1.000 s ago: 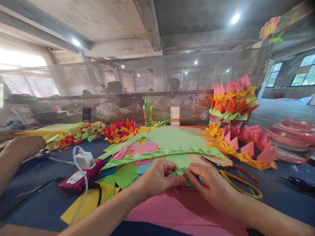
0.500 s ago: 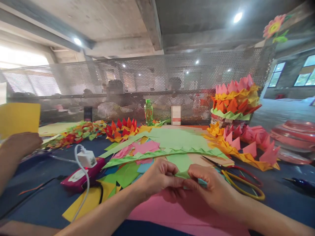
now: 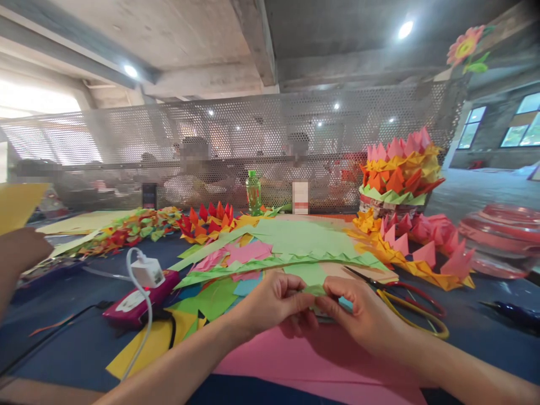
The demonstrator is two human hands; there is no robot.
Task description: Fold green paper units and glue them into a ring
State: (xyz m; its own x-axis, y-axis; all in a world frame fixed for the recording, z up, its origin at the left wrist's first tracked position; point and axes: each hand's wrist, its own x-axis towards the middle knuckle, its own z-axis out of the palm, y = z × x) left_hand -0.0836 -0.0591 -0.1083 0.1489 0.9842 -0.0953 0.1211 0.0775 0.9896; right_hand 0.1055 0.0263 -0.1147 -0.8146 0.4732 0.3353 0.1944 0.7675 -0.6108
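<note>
Between my left hand (image 3: pixel 287 304) and my right hand (image 3: pixel 356 306), a small piece of light green paper (image 3: pixel 315 289) is pinched by fingers and thumbs of both. Most of the piece is hidden behind the fingers, so its folds do not show. Below the hands lie sheets of pink paper (image 3: pixel 270 360). Just beyond them stretches a strip of folded green paper points (image 3: pixel 295 260), over light green sheets (image 3: pixel 307 233). Scissors (image 3: pixel 411 312) with yellow and red handles rest beside my right hand.
A magenta power strip (image 3: pixel 130 312) with a white charger (image 3: pixel 147 273) and cables sits left. Folded pink and yellow paper pieces (image 3: pixel 426 259), a tiered paper stack (image 3: pixel 396 174), a round clear container (image 3: pixel 500 242) and a pen (image 3: pixel 512 312) are right. A green bottle (image 3: pixel 253 194) stands behind. Another person's hand (image 3: pixel 27 250) holds yellow paper (image 3: pixel 21 205).
My fingertips have shifted slightly on the green paper, and less of it shows. At the far left, the other person's hand and yellow sheet have moved further left.
</note>
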